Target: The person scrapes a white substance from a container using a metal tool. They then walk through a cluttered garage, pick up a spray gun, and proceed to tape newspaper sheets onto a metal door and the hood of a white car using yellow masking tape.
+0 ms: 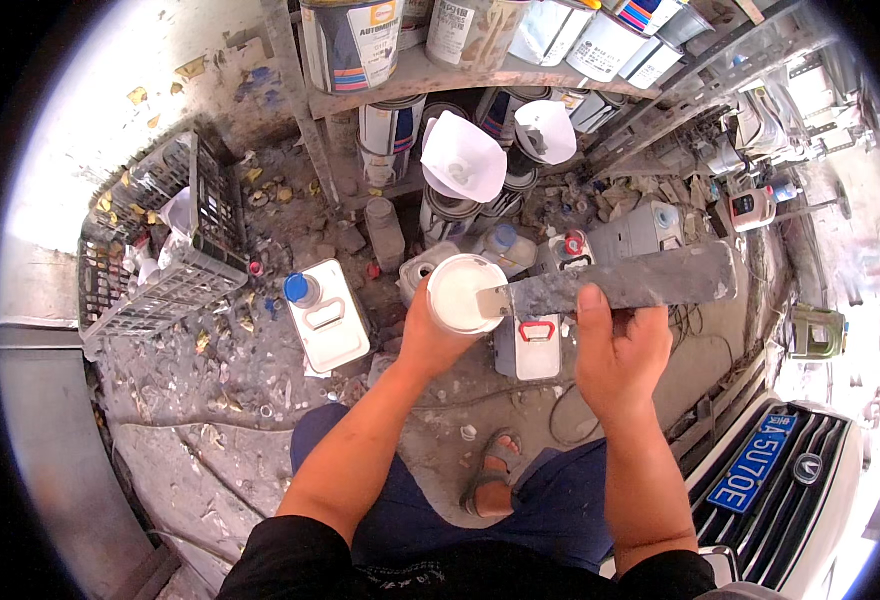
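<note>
Above a littered floor, the person's left hand wraps its grip around a white cup, held mid-picture. To its right, the right hand pinches a long, grey-stained scraper in its grip, thumb on the upper face. The scraper's left end lies over the cup's mouth; how deep it reaches cannot be told. Lower down, left of the cup, stands a blue-capped white jug; ahead, cans line a shelf.
</note>
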Demonstrator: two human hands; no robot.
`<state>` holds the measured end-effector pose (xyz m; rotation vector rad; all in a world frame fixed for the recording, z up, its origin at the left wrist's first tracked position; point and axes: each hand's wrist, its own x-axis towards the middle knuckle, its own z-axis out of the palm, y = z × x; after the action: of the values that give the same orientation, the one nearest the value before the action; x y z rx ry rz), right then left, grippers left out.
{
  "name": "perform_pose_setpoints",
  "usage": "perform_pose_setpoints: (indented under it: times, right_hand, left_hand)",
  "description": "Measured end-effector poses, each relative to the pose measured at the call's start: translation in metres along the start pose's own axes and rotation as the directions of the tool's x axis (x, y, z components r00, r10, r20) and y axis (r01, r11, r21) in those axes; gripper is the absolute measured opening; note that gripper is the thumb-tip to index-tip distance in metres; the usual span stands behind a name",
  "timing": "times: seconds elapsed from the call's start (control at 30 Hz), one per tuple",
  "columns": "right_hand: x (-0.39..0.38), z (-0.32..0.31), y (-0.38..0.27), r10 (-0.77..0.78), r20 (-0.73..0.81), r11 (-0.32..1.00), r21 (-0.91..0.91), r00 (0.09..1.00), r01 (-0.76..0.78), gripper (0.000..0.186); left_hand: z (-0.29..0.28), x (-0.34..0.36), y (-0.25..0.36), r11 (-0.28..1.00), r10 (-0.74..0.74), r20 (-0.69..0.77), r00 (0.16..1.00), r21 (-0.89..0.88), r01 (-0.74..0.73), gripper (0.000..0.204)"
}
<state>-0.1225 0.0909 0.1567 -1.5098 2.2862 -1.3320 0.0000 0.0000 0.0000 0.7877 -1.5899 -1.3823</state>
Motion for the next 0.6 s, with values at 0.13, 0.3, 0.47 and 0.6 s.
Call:
perform_pose_setpoints:
  times: [0.13,0.3,0.47,0.6]
  right_hand:
    - [0.003,-0.001,-0.009,0.012,-0.115,0.986,0.168,0.993,0.008,0.022]
    - [0.022,-0.017,-0.019,-0.215,-0.072,0.974,0.053,0.974,0.219,0.016]
    - [0.027,-0.015,-0.020,-0.218,0.101,0.975,-0.022,0.971,0.222,0.011]
    - [0.013,0.001,-0.004,-0.206,-0.033,0.975,-0.087,0.978,0.202,0.012]
  left_hand:
    - [-0.003,0.002,0.005,0.998,0.035,-0.008,0.999,0.057,-0.035,0.060]
    - [-0.004,0.003,0.003,0.998,0.022,-0.001,1.000,0.065,-0.022,0.059]
    - [-0.004,0.001,0.002,0.998,0.020,-0.016,1.000,0.059,-0.019,0.057]
    - [0.000,0.003,0.010,0.998,0.029,0.010,1.000,0.051,-0.030,0.056]
